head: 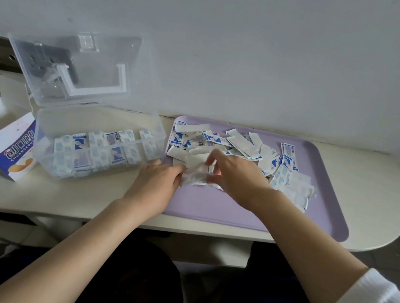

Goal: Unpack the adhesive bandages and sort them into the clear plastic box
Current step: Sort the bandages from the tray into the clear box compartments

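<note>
Several loose white-and-blue wrapped bandages [242,145] lie piled on the far half of a lilac tray [236,210]. My left hand [159,181] and my right hand [234,175] meet over the tray's left part, both pinching a small bunch of bandages [196,176] between them; the bunch is blurred. The clear plastic box [98,150] stands left of the tray with its lid [80,70] tipped open against the wall. Rows of wrapped bandages stand inside its compartments.
An opened blue-and-white bandage carton [13,146] lies on its side left of the box. A wall socket [0,54] and white boxes sit at the far left. The cream table [379,181] ends in a rounded right edge. The wall runs close behind.
</note>
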A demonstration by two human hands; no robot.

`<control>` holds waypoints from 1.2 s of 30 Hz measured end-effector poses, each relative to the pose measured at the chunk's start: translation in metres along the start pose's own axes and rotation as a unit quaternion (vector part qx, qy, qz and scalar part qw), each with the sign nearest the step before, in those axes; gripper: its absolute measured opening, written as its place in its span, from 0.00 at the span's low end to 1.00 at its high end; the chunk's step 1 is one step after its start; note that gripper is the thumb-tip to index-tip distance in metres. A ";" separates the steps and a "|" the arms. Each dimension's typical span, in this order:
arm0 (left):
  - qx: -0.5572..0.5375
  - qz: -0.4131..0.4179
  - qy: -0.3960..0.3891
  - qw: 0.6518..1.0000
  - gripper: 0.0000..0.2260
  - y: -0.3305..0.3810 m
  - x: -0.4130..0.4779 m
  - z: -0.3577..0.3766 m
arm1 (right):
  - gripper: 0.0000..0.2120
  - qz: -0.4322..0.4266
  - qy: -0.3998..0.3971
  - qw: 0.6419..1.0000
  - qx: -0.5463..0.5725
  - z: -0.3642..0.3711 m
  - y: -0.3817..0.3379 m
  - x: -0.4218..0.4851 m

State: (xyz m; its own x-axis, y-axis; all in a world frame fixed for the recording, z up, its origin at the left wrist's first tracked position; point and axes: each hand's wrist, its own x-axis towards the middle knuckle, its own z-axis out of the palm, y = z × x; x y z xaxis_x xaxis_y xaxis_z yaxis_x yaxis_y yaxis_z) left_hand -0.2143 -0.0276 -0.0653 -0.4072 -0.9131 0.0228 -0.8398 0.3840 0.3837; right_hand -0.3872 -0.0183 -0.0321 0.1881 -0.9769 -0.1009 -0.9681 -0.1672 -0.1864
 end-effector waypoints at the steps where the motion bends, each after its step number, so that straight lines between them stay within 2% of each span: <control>1: 0.006 0.007 -0.002 1.000 0.14 0.001 0.000 0.000 | 0.15 -0.013 0.016 1.000 0.011 0.000 -0.003 0.000; 3: 0.021 0.021 -0.008 1.000 0.14 0.001 -0.001 0.000 | 0.17 -0.043 0.046 0.998 0.016 0.001 -0.009 0.001; 5: 0.031 0.030 -0.011 0.999 0.14 0.001 -0.002 -0.001 | 0.14 -0.058 0.046 0.997 -0.018 0.004 -0.013 0.002; 8: 0.036 0.038 0.004 0.999 0.15 0.002 -0.004 -0.002 | 0.11 -0.050 0.012 0.996 -0.078 0.013 -0.020 0.002; 10: 0.012 0.023 -0.007 1.000 0.18 0.005 -0.005 -0.003 | 0.11 -0.048 0.024 0.994 -0.100 0.019 -0.023 0.001; 12: 0.032 0.021 -0.021 0.999 0.17 0.006 -0.008 -0.002 | 0.11 -0.050 0.041 0.991 -0.117 0.026 -0.026 0.001; 15: 0.158 0.040 -0.033 0.986 0.13 0.004 -0.013 0.006 | 0.13 -0.020 0.024 0.997 -0.077 0.041 -0.026 0.000; 17: 0.199 0.033 -0.050 0.978 0.16 0.003 -0.016 0.009 | 0.15 -0.011 0.010 1.000 -0.018 0.051 -0.026 -0.002; 20: 0.222 0.046 -0.045 0.973 0.20 0.008 -0.018 0.012 | 0.14 0.000 0.028 0.994 0.102 0.053 -0.028 -0.004; 23: 0.195 0.035 0.001 0.980 0.16 0.009 -0.017 0.012 | 0.15 0.018 0.058 0.983 0.174 0.050 -0.026 -0.006; 26: 0.166 0.039 0.007 0.985 0.13 0.006 -0.016 0.016 | 0.17 -0.002 0.034 0.985 0.169 0.051 -0.022 -0.008; 31: 0.118 0.038 0.003 0.992 0.12 0.002 -0.014 0.012 | 0.09 0.006 0.054 0.984 0.167 0.042 -0.019 -0.008; 36: 0.161 0.041 0.028 0.986 0.11 0.000 -0.014 0.013 | 0.09 0.017 0.065 0.990 0.124 0.037 -0.012 -0.007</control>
State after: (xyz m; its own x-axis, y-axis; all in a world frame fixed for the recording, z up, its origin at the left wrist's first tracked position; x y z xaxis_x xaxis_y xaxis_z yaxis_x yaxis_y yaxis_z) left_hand -0.2132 -0.0128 -0.0779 -0.4657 -0.8797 0.0964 -0.8790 0.4724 0.0649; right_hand -0.3704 -0.0045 -0.0648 0.1172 -0.9930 0.0118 -0.9003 -0.1113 -0.4208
